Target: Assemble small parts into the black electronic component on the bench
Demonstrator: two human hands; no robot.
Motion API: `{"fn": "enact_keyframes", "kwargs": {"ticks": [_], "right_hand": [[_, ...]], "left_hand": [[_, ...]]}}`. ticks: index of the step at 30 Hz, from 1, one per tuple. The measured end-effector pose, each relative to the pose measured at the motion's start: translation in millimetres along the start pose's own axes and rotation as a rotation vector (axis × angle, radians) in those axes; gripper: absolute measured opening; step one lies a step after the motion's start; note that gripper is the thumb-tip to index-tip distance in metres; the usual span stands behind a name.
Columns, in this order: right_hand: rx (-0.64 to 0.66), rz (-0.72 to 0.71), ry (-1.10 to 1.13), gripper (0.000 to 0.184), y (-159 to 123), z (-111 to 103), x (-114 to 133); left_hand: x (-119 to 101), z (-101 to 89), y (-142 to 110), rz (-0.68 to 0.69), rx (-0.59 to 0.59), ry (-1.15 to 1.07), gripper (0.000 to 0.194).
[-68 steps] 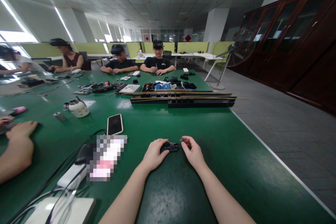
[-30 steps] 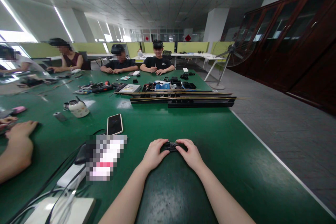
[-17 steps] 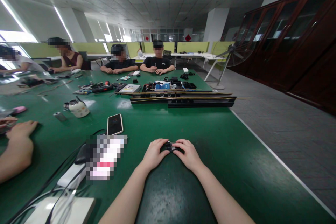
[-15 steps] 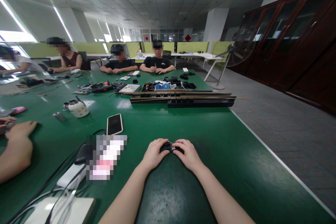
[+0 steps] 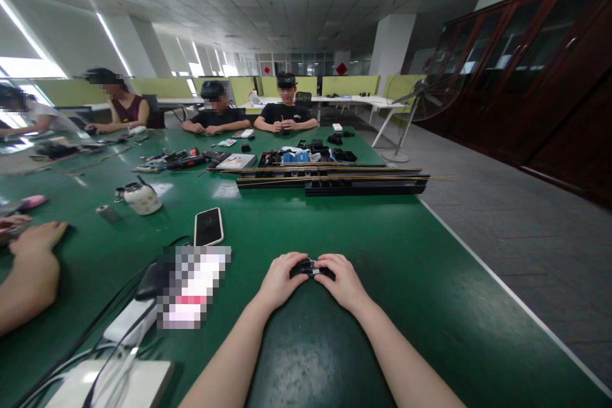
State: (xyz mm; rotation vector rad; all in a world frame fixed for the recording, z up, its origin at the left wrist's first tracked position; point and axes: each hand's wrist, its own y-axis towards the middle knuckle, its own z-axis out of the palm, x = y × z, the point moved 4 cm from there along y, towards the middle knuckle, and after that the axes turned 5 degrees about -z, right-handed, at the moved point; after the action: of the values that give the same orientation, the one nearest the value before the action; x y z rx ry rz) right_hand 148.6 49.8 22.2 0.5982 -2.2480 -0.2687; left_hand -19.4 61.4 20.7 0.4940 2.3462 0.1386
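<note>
Between my two hands, just over the green table, is a small black part with a light metallic patch; its exact kind is too small to make out. My left hand grips its left end, with thumb in front and fingers behind. On the other end, my right hand is closed the same way, its fingertips near the light patch. Fingers cover much of the part.
To the left lie a phone, a white jar, a grey cylinder, cables and a white power strip. Black rails with thin rods lie ahead. Another person's arm rests at far left; several people sit beyond.
My hands stay in nearly the same place, and the black part between them has shifted very slightly. Across the table, a person's hands have moved a little.
</note>
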Motion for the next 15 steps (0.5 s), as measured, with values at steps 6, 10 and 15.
{"fn": "enact_keyframes", "kwargs": {"ticks": [6, 10, 15], "right_hand": [[0.007, 0.002, 0.009, 0.017, 0.5, -0.8, -0.3], [0.010, 0.014, 0.037, 0.015, 1.5, -0.1, -3.2], [0.007, 0.024, 0.071, 0.014, 2.6, 0.3, -5.3]], "left_hand": [[2.1, 1.5, -0.1, 0.000, 0.004, -0.001, 0.039], [3.2, 2.0, 0.2, 0.000, 0.009, 0.000, 0.039], [4.2, 2.4, 0.5, 0.005, 0.013, 0.002, 0.039]]}}
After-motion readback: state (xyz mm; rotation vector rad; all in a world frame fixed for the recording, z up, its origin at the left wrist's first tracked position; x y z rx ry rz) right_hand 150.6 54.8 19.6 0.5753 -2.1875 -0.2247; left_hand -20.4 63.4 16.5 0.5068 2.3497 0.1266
